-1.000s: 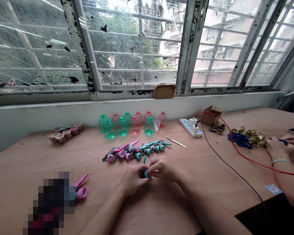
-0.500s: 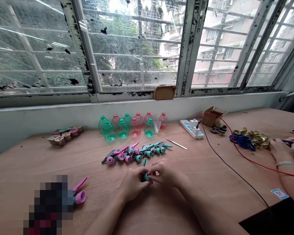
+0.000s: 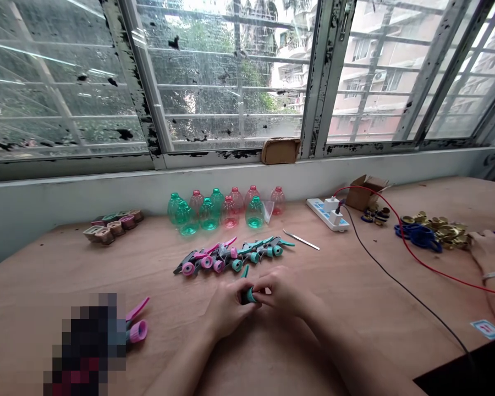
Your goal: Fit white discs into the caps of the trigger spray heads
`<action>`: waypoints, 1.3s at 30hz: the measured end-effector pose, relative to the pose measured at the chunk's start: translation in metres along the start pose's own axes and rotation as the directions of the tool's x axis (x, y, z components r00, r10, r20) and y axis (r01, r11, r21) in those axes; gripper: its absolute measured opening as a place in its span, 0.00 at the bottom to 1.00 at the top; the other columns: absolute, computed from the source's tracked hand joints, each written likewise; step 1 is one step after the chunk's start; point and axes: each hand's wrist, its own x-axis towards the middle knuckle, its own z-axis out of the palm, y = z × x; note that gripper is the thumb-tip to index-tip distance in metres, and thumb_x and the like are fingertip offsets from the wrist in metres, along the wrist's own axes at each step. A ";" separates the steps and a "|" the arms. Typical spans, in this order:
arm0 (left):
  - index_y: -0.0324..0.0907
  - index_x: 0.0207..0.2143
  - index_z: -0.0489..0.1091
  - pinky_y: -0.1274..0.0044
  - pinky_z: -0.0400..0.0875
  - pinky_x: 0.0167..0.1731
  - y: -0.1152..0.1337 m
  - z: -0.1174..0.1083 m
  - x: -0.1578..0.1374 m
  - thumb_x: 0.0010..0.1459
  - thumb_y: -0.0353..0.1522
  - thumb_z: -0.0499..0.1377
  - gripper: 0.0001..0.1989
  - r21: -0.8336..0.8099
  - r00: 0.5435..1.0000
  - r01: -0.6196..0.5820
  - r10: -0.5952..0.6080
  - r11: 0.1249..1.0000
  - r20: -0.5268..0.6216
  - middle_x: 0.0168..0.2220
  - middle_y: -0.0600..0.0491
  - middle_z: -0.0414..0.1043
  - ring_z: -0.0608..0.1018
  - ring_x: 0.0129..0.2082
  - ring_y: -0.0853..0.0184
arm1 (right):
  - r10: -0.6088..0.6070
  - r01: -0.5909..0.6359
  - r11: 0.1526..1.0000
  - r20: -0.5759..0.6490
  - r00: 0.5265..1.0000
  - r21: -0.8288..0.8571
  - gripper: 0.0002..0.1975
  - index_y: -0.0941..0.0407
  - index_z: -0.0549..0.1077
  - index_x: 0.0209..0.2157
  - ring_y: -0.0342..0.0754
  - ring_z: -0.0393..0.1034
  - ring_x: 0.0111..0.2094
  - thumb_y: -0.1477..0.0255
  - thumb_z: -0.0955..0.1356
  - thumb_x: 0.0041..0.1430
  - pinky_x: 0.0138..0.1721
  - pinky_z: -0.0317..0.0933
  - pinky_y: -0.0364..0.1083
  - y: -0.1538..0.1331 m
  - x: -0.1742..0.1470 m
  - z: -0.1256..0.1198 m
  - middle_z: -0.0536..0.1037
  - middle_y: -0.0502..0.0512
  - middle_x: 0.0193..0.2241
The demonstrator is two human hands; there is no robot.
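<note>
My left hand (image 3: 229,311) is wrapped round a grey and teal trigger spray head (image 3: 249,295), whose teal lever sticks up above the fingers. The fingertips of my right hand (image 3: 282,291) pinch at its teal screw collar; the inside of the collar is hidden by the fingers. Just beyond my hands lies a row of trigger spray heads (image 3: 237,256), pink ones to the left and teal ones to the right. Behind them stand several clear green bottles (image 3: 209,215) and red bottles (image 3: 230,213).
At the front left, a pink-collared spray head (image 3: 138,331) pokes out beside a pixelated patch. Tweezers (image 3: 301,240), a white power strip (image 3: 328,215), a red cable (image 3: 416,258) and gold-coloured parts (image 3: 454,231) lie rightward. A co-worker's hand (image 3: 489,247) is at the right edge.
The view has shifted slightly, moving most table objects a little rightward in the picture. Both my hands keep their hold on the spray head.
</note>
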 end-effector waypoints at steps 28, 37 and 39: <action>0.43 0.37 0.75 0.82 0.59 0.25 -0.001 -0.004 -0.002 0.48 0.29 0.62 0.11 0.002 1.000 -0.009 0.009 1.000 -0.023 0.28 0.58 0.74 0.70 0.25 0.72 | -0.136 0.133 0.989 -0.052 0.989 -0.059 0.05 0.50 0.79 0.31 0.40 0.68 0.24 0.72 0.69 0.55 0.26 0.52 0.39 0.013 -0.001 0.009 0.77 0.47 0.24; 0.43 0.37 0.75 0.82 0.60 0.27 -0.002 -0.002 -0.002 0.49 0.27 0.60 0.11 0.009 0.998 -0.027 0.028 1.000 -0.049 0.29 0.57 0.75 0.71 0.26 0.72 | 0.025 -0.025 1.000 0.003 1.000 0.009 0.05 0.51 0.80 0.29 0.40 0.67 0.24 0.74 0.70 0.54 0.27 0.52 0.39 0.006 0.001 0.008 0.78 0.46 0.23; 0.44 0.37 0.75 0.82 0.60 0.27 -0.002 -0.001 -0.002 0.49 0.27 0.60 0.11 0.014 0.998 -0.032 0.032 0.999 -0.053 0.29 0.57 0.76 0.71 0.27 0.72 | 0.066 -0.067 0.997 0.022 0.998 0.048 0.06 0.52 0.79 0.29 0.40 0.67 0.23 0.75 0.69 0.53 0.27 0.52 0.39 0.002 0.002 0.008 0.78 0.46 0.22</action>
